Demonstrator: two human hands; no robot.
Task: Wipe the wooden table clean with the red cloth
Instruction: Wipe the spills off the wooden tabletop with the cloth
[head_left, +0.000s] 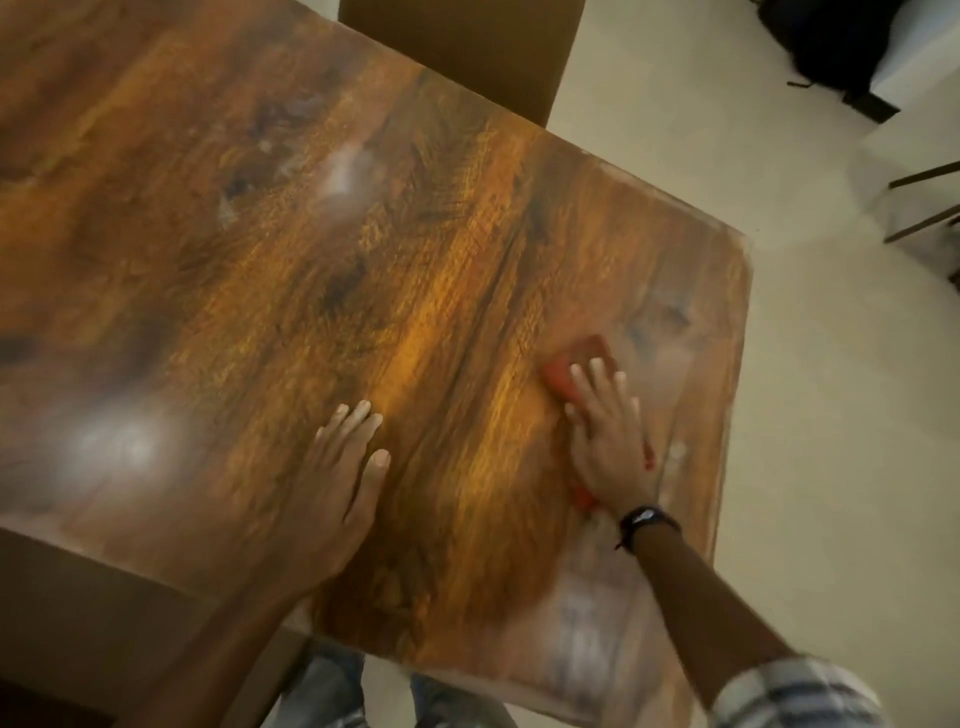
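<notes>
One wooden table (260, 270); one red cloth (571, 364) lying near its right edge. Two hands: right hand (608, 441) pressing cloth, fingers straight; left hand (332, 467) resting flat, fingers extended.

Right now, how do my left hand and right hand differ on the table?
The left hand rests flat on the bare wooden table; the right hand presses the red cloth down. The right hand is nearer the table's right edge than the left hand. The right wrist wears a dark band; the left wrist is bare. Both have fingers straight.
</notes>
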